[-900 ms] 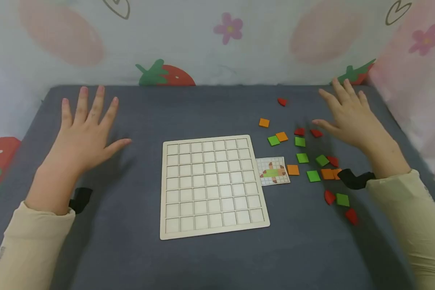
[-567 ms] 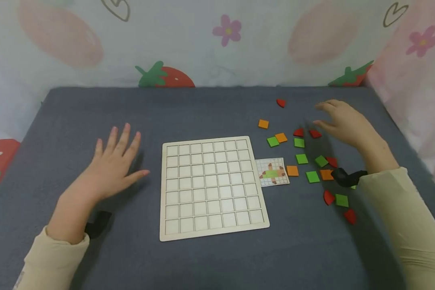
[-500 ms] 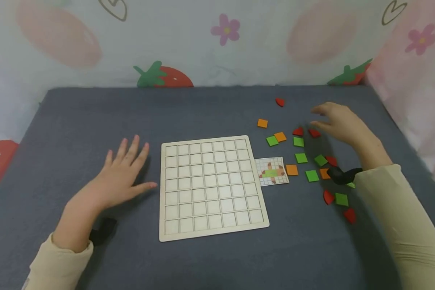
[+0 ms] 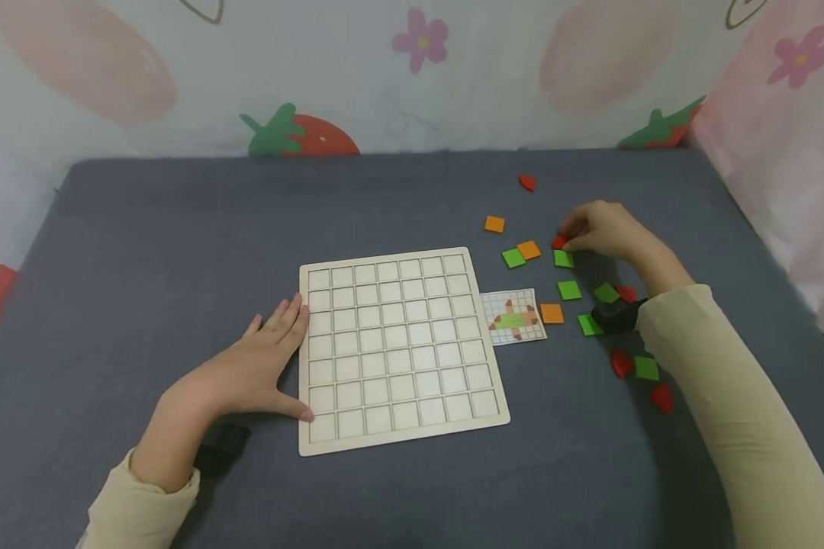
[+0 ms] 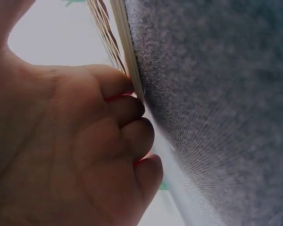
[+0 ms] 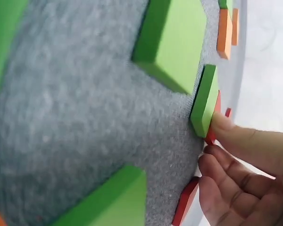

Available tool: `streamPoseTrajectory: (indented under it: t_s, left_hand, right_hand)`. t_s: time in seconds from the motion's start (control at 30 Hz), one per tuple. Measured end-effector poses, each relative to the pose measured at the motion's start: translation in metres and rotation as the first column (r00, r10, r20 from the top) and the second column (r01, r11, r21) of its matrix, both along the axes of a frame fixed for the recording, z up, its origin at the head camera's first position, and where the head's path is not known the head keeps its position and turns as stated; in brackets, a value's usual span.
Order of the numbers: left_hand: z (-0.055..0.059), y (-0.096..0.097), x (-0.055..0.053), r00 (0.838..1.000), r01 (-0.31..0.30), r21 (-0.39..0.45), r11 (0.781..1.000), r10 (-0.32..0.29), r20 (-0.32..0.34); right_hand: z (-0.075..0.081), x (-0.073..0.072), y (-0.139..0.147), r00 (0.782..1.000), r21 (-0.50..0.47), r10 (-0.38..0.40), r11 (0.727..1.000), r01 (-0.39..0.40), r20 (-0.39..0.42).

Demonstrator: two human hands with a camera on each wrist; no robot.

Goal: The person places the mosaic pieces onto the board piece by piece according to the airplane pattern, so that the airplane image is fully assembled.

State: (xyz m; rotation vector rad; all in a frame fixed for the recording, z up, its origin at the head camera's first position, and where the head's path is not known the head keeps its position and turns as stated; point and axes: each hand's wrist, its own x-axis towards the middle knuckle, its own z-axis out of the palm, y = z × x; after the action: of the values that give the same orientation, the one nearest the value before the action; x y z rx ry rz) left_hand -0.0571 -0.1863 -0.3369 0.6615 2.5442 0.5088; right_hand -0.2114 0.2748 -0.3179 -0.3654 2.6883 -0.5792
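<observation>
My left hand [image 4: 247,374] lies along the left edge of a pale wooden grid board [image 4: 403,347], its fingers nearly straight and the thumb spread over the lower left corner. In the left wrist view, the fingertips [image 5: 144,136] meet the board's side. At the right, my right hand [image 4: 607,231] has thumb and fingers at either side of a small red rounded tile [image 4: 558,242], pinching it. A green square tile [image 4: 563,259] sits right beside it. The right wrist view has the thumb [image 6: 224,123] against the red tile, partly hidden behind the green one.
A pattern card [image 4: 513,316] touches the board's right edge. Several green, orange and red tiles lie scattered beyond it, including an orange square [image 4: 552,313] and a far red tile [image 4: 527,183]. A printed curtain [image 4: 487,76] hangs behind the grey cloth-covered table [image 4: 384,503].
My left hand has moved right and toward me, from above the table to the board's edge. My right hand has come down leftward, its fingers closing around the red tile.
</observation>
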Motion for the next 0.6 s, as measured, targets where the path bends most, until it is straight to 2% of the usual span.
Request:
streamPoseTrajectory:
  t_s: [0.2,0.33,0.47,0.6]
  left_hand:
    - [0.003,0.000,0.003,1.000,-0.002,0.000,1.000,0.002,-0.001]
    - [0.004,0.004,0.003,1.000,0.007,-0.002,1.000,-0.007,-0.002]
    - [0.007,0.012,0.000,1.000,0.026,-0.009,1.000,-0.026,-0.002]
    - [0.012,0.020,-0.002,0.999,0.036,-0.017,0.999,-0.037,-0.008]
  right_hand:
    - [0.003,0.001,-0.003,0.999,0.001,-0.020,1.000,0.020,-0.027]
    - [0.007,0.009,0.000,0.995,-0.041,-0.076,0.996,0.074,-0.059]
    - [0.015,0.022,0.001,0.983,-0.160,-0.169,0.975,0.156,-0.076]
    - [0.026,0.035,-0.010,0.975,-0.317,-0.214,0.930,0.184,-0.060]
